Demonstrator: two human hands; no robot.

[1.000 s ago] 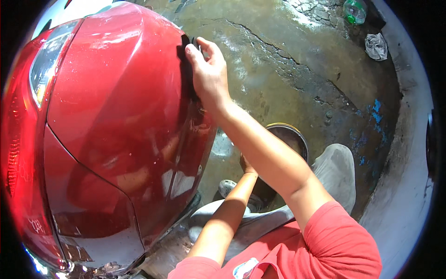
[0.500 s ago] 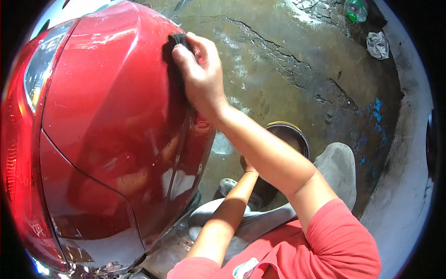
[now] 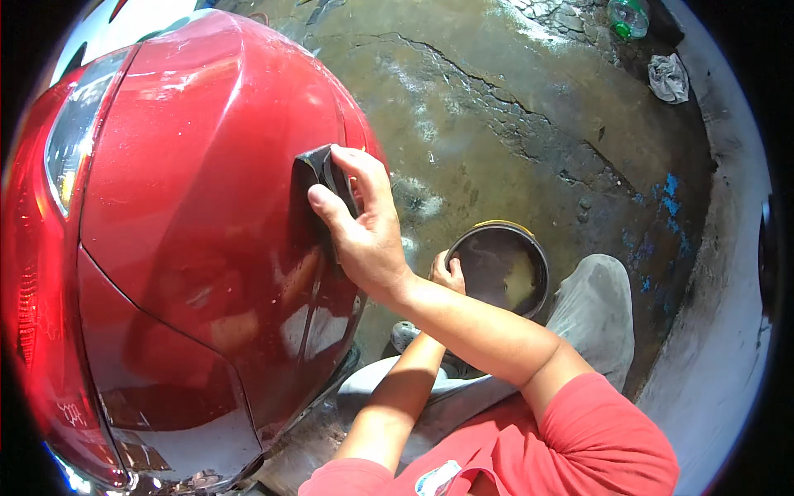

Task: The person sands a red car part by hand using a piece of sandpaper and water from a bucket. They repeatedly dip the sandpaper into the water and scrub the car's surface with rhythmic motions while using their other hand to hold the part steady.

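Note:
My right hand (image 3: 368,223) presses a folded dark sheet, which looks like sandpaper (image 3: 316,164), against the side of a red car bumper (image 3: 231,215). Its thumb and fingers are closed around the sheet, and the far fingers are partly hidden. Below the right forearm, my left hand (image 3: 447,274) grips the rim of a dark round bucket (image 3: 542,263), thumb over the edge. Murky liquid (image 3: 496,264) shows inside the bucket. My right arm crosses over the left, covering part of the left forearm and the bucket's near side.
A tail light (image 3: 78,124) sits at the car's left. The wet concrete floor (image 3: 463,149) has long cracks. A green-capped plastic bottle (image 3: 628,18) and a crumpled whitish wad (image 3: 668,79) lie far right by a pale wall (image 3: 740,248). My grey-trousered knee (image 3: 600,306) rises beside the bucket.
My right hand has slid nearer to me along the bumper with the sandpaper. My left hand, mostly hidden before, now shows on the bucket's rim.

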